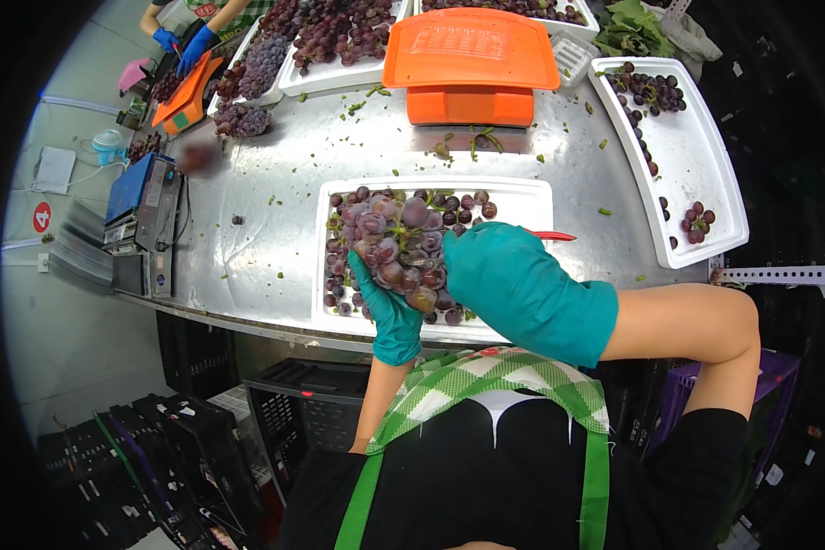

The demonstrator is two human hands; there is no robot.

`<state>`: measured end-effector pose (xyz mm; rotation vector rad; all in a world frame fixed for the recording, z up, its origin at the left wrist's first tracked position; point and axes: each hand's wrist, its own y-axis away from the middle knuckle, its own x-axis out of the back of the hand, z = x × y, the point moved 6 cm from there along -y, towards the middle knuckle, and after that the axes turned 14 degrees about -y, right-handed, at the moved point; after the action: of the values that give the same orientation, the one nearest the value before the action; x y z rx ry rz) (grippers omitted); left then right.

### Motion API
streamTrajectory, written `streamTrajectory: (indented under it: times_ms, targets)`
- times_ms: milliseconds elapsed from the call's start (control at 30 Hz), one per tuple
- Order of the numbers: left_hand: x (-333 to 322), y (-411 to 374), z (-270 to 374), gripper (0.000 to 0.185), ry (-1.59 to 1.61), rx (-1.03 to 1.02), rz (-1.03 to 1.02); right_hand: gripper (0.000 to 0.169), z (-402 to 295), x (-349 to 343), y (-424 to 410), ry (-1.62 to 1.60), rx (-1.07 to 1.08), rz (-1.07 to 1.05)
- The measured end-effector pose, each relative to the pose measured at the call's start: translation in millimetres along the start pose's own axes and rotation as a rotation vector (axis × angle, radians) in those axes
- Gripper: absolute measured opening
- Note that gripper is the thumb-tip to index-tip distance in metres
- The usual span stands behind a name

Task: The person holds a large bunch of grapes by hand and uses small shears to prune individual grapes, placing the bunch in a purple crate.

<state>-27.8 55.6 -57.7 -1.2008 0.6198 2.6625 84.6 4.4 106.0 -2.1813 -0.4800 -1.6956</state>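
Observation:
My left hand [390,320], in a teal glove, holds a large bunch of purple-red grapes [385,240] from below. Behind the bunch lies a white foam tray [540,199] with many loose grapes in it. My right hand [522,275], also gloved in teal, grips a pair of snips with a red handle [553,236] that sticks out past the back of the hand. The snips' metal blades [423,262] reach in among the grapes at the bunch's right side, partly hidden by fruit. Which stem they touch cannot be made out.
An orange weighing scale [471,62] stands behind the tray on the metal table [268,165], amid stem scraps. Another foam tray [694,158] with grapes lies right; a full grape tray [347,72] stands at the back. A co-worker's blue-gloved hands [196,49] are far left. Black crates [302,405] stand below.

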Motion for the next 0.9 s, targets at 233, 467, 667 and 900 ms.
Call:
streamTrajectory:
  times_ms: [233,467,667,900]
  targets:
    - [-6.3,1.5,9.5,0.058,-0.037,-0.076,0.035,0.027,12.7,21.3,18.8,0.058,-0.115,0.063]
    - [11.5,-0.7,12.9,0.058,-0.025,-0.119,-0.032,0.035,56.2,27.9,48.3,0.178,-0.229,0.2]
    - [-1.6,9.7,25.9,0.064,-0.089,-0.162,0.025,0.024,55.6,29.3,46.5,-0.105,-0.273,0.103]
    - [-17.8,11.3,24.1,0.064,-0.159,-0.198,0.017,0.023,26.7,6.7,22.5,-0.555,-0.249,-0.265]
